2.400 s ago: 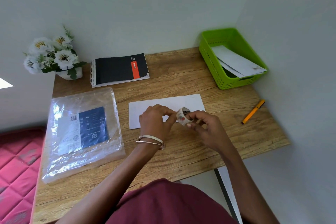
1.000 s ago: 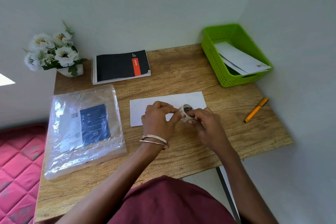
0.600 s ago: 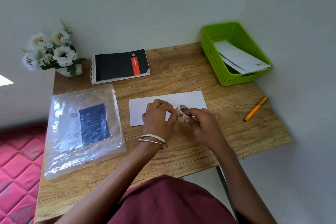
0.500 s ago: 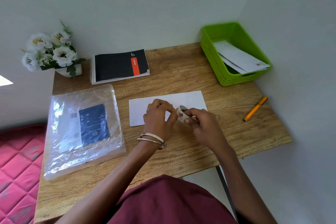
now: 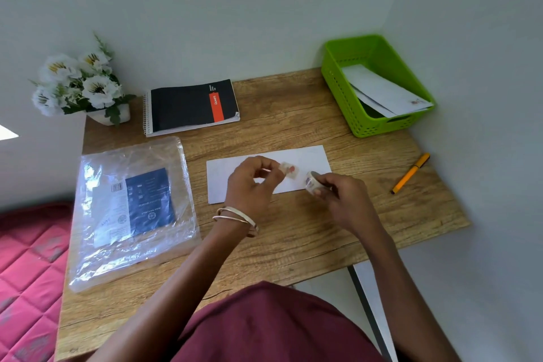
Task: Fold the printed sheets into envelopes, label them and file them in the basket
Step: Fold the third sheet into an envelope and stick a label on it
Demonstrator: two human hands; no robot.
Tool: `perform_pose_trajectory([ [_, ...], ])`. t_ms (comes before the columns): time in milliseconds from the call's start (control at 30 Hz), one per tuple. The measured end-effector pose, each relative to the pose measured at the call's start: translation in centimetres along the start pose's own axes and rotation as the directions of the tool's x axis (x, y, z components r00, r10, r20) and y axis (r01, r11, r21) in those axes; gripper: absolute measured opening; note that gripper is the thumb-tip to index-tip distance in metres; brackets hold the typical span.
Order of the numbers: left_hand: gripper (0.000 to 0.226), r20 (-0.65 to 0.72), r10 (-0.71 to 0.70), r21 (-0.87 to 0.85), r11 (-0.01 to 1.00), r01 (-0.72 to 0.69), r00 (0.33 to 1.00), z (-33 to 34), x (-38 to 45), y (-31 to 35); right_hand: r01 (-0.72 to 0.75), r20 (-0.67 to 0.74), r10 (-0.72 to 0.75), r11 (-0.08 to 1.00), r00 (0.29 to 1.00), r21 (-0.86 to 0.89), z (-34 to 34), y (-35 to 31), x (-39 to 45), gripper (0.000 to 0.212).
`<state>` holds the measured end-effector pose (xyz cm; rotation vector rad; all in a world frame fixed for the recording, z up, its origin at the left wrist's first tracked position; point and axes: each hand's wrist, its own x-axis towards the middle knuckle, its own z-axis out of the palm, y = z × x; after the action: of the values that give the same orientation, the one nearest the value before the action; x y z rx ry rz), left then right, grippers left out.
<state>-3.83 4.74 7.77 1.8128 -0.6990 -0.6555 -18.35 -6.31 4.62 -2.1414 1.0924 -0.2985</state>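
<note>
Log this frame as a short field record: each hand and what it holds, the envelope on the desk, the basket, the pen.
left hand: pinches a piece of patterned tape above the envelope
right hand: holds the tape roll
envelope: white, flat on the desk, partly under both hands
basket: green, back right corner, white envelopes inside
pen: orange, on the desk right of the envelope, untouched
</note>
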Motion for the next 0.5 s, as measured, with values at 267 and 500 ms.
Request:
perform_pose_trajectory([
  [267, 0.011, 0.173, -0.419, -0.456, 0.768, 0.450, 0.891, 0.1, -0.5, -0.1, -0.155, -0.314, 0.049, 0.934, 0.948, -0.321, -1.3, 3.2, 1.3, 0.007],
  [500, 0.011, 0.306, -0.497, -0.501, 0.641, 0.581, 0.812, 0.9, -0.5, -0.2, -0.271, -0.344, 0.117, 0.855, 0.932, -0.443, -1.3, 4.8, 2.1, 0.015],
])
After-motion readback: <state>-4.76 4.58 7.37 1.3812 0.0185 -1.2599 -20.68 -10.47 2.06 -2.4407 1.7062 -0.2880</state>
